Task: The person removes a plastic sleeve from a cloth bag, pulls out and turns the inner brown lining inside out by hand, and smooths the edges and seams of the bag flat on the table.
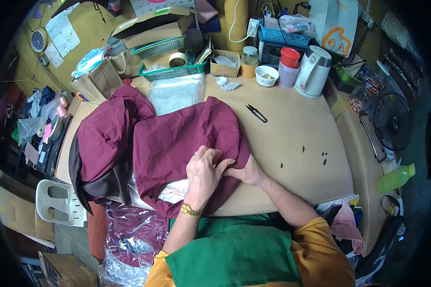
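Head view: the maroon cloth (177,138) lies mid-frame on the table (292,186). The left hand (202,170) pinches it with curled fingers; the right hand (248,172) touches its fold, fingers partly hidden, their closure unclear.

Head view, facing forward and down, above table (297,129)

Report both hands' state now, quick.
Left hand: closed, pinching the maroon cloth.
Right hand: holding the same cloth, fingers partly hidden.
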### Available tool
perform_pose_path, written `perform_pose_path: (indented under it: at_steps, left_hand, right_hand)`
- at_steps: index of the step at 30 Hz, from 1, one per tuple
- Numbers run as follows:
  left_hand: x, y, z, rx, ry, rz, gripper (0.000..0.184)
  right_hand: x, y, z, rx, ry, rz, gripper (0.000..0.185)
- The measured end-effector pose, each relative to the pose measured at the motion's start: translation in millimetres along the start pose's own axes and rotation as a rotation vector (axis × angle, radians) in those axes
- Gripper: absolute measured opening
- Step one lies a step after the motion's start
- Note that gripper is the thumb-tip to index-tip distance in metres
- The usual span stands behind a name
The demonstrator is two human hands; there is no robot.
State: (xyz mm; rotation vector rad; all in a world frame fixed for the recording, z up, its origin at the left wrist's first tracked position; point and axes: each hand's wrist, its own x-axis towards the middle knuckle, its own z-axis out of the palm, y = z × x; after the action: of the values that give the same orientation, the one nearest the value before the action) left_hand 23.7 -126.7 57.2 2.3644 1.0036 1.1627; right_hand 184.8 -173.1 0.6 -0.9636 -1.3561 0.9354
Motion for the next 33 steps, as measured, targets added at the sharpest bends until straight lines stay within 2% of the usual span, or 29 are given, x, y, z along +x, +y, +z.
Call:
perform_pose_path:
  at_steps: [3, 6, 9, 11, 12, 14, 15, 17, 21, 25, 27, 30, 33]
  left_hand:
    - [-0.4, -2.4, 3.0, 0.044, -0.108, -0.065, 0.031]
    - [-2.3, -6.3, 6.0, -0.100, -0.179, -0.162, 0.027]
    - [-3.1, -11.7, 9.2, -0.246, -0.174, -0.245, 0.023]
    - [-2.6, -16.6, 9.1, -0.322, -0.124, -0.322, 0.019]
    - [-3.4, -20.8, 12.5, -0.321, -0.123, -0.322, 0.019]
    - [-4.9, -29.1, 20.1, -0.398, 0.023, -0.181, 0.019]
    - [-4.4, -26.5, 16.6, -0.399, 0.022, -0.181, 0.019]
    - [-2.1, -18.4, 6.2, -0.359, -0.113, -0.307, 0.018]
    - [-2.9, -14.3, 4.4, -0.341, -0.118, -0.336, 0.018]
    - [-4.0, -9.7, 3.5, -0.342, -0.006, -0.283, 0.017]
    - [-3.2, -8.6, 3.1, -0.384, 0.040, -0.262, 0.017]
    - [-1.4, -9.1, 2.1, -0.382, 0.067, -0.271, 0.017]
    - [-0.4, -10.5, 5.1, -0.383, 0.134, -0.173, 0.015]
  right_hand:
    - [-4.5, 10.8, -2.2, -0.060, 0.007, 0.006, 0.071]
    - [-5.1, 14.4, -1.0, -0.036, -0.031, 0.045, 0.070]
    - [-4.2, 10.7, -4.0, -0.109, -0.008, -0.056, 0.066]
    - [-8.2, 8.2, -16.7, 0.182, -0.159, 0.252, 0.052]
    - [-8.3, 11.5, -18.6, 0.183, -0.159, 0.252, 0.052]
    - [-7.6, 21.0, -21.9, 0.751, -0.155, 0.314, 0.040]
    - [-5.1, 19.2, -23.4, 0.799, -0.090, 0.383, 0.032]
    - [-4.9, 12.6, -21.8, 0.768, -0.028, 0.384, 0.029]
    - [-6.4, 23.6, -31.6, 0.604, 0.038, 0.369, 0.018]
    - [-5.0, 15.3, -25.6, 0.553, 0.150, 0.318, 0.018]
    - [-2.9, 13.0, -27.2, 0.473, 0.187, 0.275, 0.026]
    - [-2.5, 14.8, -25.4, 0.515, 0.235, 0.254, 0.021]
    - [-0.8, 18.2, -25.9, 0.446, 0.246, 0.200, 0.021]
